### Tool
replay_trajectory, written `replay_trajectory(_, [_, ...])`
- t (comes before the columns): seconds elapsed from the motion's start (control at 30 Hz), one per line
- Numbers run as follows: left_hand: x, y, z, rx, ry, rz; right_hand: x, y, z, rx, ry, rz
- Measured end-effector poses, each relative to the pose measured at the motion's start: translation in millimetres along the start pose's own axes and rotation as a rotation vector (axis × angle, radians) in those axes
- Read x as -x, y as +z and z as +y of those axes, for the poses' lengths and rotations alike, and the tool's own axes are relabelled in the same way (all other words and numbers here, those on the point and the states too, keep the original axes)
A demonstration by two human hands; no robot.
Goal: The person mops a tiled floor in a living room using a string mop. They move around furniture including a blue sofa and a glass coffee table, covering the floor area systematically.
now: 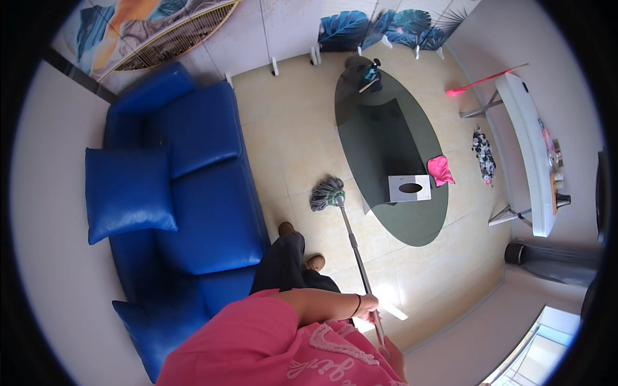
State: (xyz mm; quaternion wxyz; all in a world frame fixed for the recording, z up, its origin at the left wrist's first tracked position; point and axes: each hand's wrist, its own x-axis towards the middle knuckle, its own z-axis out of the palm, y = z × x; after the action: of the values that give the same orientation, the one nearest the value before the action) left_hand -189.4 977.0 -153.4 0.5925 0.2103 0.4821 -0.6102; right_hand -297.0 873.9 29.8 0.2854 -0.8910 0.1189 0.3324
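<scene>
A mop with a grey string head [327, 193] rests on the tiled floor between the blue sofa and the oval glass table. Its metal pole [359, 265] slants down towards my body. My left hand [369, 307], with a dark band at the wrist, grips the pole. Near the pole's top end, my right hand [394, 354] closes round it, partly hidden at the lower edge of the view. My shoes [315, 263] stand on the floor beside the sofa.
The blue sofa [203, 212] bounds the left. On the glass table [420, 222] are a tissue box [398, 193], a pink cloth [440, 170] and a pump bottle [372, 71]. A white table [521, 144], a pink-headed broom [456, 91] and a speckled heap [483, 157] are at right.
</scene>
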Motion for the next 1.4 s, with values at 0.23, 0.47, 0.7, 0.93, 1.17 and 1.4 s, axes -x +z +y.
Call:
replay_trajectory(0.23, [-25.4,-60.4,62.7,0.024,0.193,0.014,-72.3,32.7,-71.0,-0.121,0.168,-0.034])
replay_trajectory(0.47, [-21.9,-125.5,168.1,0.082,0.486,0.136,-178.9,114.7,-90.2,-0.398,0.095,0.030])
replay_trajectory(0.7, [-6.0,-135.2,165.5,0.105,0.371,0.117,-155.2,119.7,-111.2,-0.148,-0.105,0.226])
replay_trajectory(0.93, [0.7,-49.8,58.4,-0.002,0.002,-0.018,-27.2,24.8,-96.3,-0.054,0.364,0.096])
replay_trajectory(1.17, [13.4,1.9,-8.5,-0.177,-0.103,-0.106,39.1,-14.9,-91.5,0.272,0.419,0.035])
replay_trajectory(1.4, [2.5,0.7,24.3,-0.082,0.042,-0.139,-5.5,-23.7,-79.1,0.240,0.152,0.221])
